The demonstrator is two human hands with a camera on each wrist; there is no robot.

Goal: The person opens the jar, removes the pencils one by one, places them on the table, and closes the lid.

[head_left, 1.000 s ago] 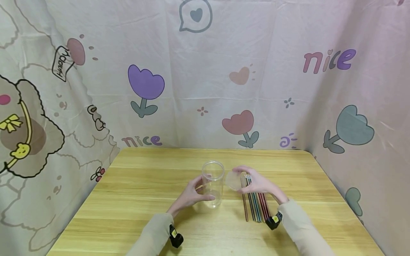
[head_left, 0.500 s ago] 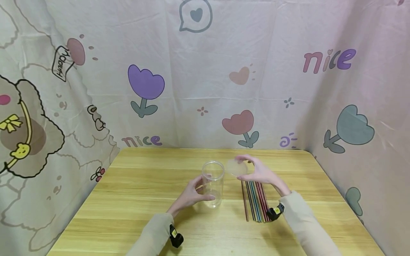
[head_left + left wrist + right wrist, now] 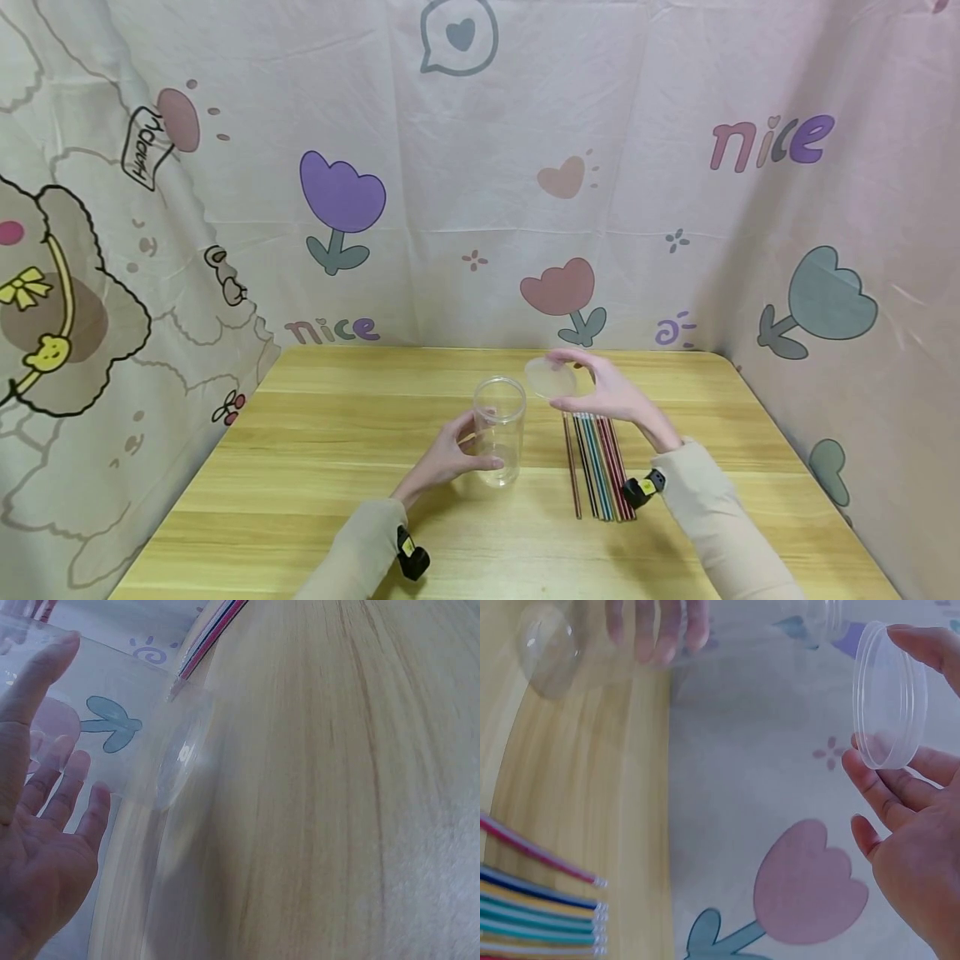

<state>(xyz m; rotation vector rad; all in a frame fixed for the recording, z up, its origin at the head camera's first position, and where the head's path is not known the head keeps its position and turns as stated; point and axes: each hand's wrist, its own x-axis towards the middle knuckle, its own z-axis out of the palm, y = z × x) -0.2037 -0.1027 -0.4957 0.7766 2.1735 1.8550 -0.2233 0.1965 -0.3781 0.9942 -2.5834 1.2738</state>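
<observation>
A clear cylindrical plastic jar (image 3: 501, 437) stands upright on the table, its round mouth uncovered. My left hand (image 3: 444, 457) grips the jar from the left, thumb on the near side and fingers behind. In the left wrist view, the fingers of the left hand (image 3: 45, 855) show through the clear wall. A translucent round lid (image 3: 550, 380) is raised just right of the jar's rim, pinched by its edge in my right hand (image 3: 611, 392). The right wrist view has the lid (image 3: 890, 697) tilted on edge, with the thumb on one side and fingertips on the other.
Several thin coloured sticks (image 3: 602, 475) with pale tips lie side by side on the wooden table (image 3: 360, 417), right of the jar and below the right hand. A patterned cloth (image 3: 465, 183) hangs behind the table and along its sides.
My right hand has lifted the lid up and away toward the back, uncovering more of the sticks' far ends. The left hand and the jar have stayed put.
</observation>
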